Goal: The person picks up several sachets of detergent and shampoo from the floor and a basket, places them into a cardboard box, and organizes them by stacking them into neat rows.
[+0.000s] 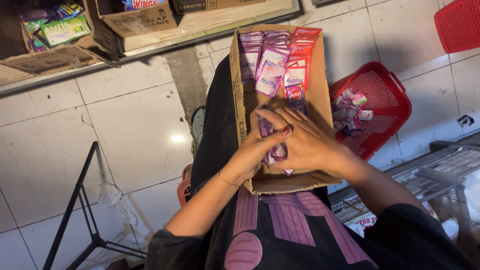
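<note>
A brown cardboard box (pixel 236 90) rests on my lap, open at the top. Rows of small purple sachets (pixel 270 77) and red sachets (pixel 296 75) lie in its far half. Both my hands are inside the near half of the box. My left hand (pixel 260 147) and my right hand (pixel 305 140) are closed together around a small stack of purple sachets (pixel 277 150), fingers overlapping on top of it.
A red plastic basket (pixel 385 107) with several loose sachets stands on the tiled floor to the right. Another red basket (pixel 460 25) is at top right. Cardboard boxes on a wooden shelf (pixel 210 22) sit ahead. A black metal stand (pixel 75 210) is at left, a grey crate (pixel 450 170) at right.
</note>
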